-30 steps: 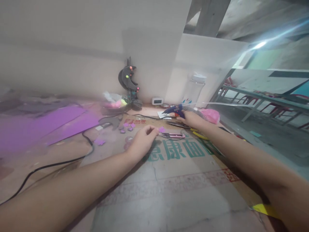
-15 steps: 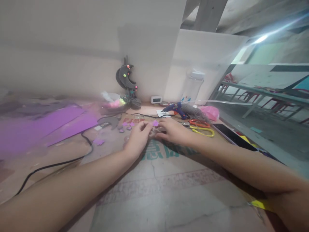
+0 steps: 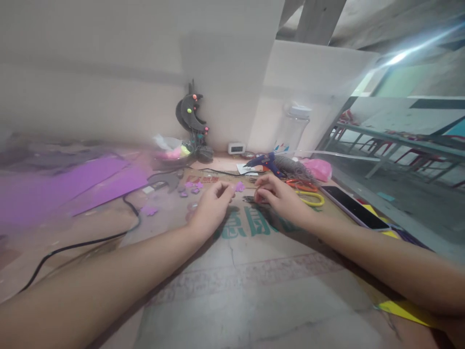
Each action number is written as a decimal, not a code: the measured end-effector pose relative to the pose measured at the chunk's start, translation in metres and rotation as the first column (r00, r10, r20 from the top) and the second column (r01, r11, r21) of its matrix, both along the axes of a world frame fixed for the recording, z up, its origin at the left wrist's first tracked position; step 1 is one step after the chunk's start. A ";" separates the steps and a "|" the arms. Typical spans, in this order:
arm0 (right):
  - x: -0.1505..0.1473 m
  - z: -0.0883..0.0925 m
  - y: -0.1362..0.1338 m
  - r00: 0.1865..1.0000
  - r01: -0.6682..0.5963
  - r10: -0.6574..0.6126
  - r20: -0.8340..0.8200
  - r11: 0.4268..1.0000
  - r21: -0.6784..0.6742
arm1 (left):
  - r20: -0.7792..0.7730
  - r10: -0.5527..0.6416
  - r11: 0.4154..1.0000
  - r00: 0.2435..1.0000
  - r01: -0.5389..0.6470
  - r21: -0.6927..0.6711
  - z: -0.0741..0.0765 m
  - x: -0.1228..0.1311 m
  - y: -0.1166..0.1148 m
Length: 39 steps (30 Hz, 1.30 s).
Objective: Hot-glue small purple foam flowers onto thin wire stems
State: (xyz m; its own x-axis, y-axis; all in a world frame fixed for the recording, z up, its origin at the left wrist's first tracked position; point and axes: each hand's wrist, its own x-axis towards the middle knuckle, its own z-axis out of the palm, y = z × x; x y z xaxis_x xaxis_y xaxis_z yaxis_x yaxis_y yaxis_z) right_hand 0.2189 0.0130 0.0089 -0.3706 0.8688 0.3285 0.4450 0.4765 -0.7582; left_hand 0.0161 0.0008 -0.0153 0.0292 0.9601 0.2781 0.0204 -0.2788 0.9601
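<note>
My left hand (image 3: pixel 217 201) is closed in a pinch, and a small purple flower cutout (image 3: pixel 240 186) shows at its fingertips. My right hand (image 3: pixel 278 198) is curled with thumb and forefinger close together, a short way to the right of the flower. A thin line, perhaps wire, runs from the flower towards it; what the right fingers hold is too small to make out. Beneath that hand lie pliers with a yellow handle (image 3: pixel 311 199), their metal tip showing at its left. Several little purple cutouts (image 3: pixel 196 185) lie on the cardboard (image 3: pixel 232 271) left of my hands.
Behind my hands are a blue glue gun (image 3: pixel 265 162), grey yarn (image 3: pixel 290 166), orange-handled scissors (image 3: pixel 302 185) and a clear bottle (image 3: pixel 295 128). A phone (image 3: pixel 354 207) lies right. Purple sheets (image 3: pixel 109 186) and a black cable (image 3: pixel 76 245) are left. A dark crescent ornament (image 3: pixel 189 114) stands by the wall.
My hands have moved apart, the right one shifting right and uncovering the pliers' tip. The purple flower, earlier between both hands, is now at my left fingertips.
</note>
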 end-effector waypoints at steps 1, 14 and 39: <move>0.003 -0.001 -0.002 0.997 0.003 -0.007 -0.079 0.999 -0.050 | -0.011 0.003 1.000 1.000 -0.003 0.001 0.000 0.000 0.000; 0.000 -0.009 -0.016 0.987 -0.082 0.066 -0.149 0.991 -0.101 | 0.134 -0.320 0.929 0.938 0.339 -0.147 0.012 0.008 -0.018; 0.004 -0.008 -0.017 0.990 -0.041 0.019 0.142 0.987 0.156 | 0.185 -0.323 0.889 0.928 0.365 -0.276 0.015 0.007 -0.015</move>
State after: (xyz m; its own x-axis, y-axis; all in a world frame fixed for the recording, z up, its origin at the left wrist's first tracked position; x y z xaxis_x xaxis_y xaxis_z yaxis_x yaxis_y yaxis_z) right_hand 0.2234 -0.0045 0.0005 -0.4474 0.7980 0.4037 0.5252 0.5999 -0.6036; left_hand 0.0235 -0.0143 -0.0003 0.3561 0.9344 0.0032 -0.1555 0.0559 0.9862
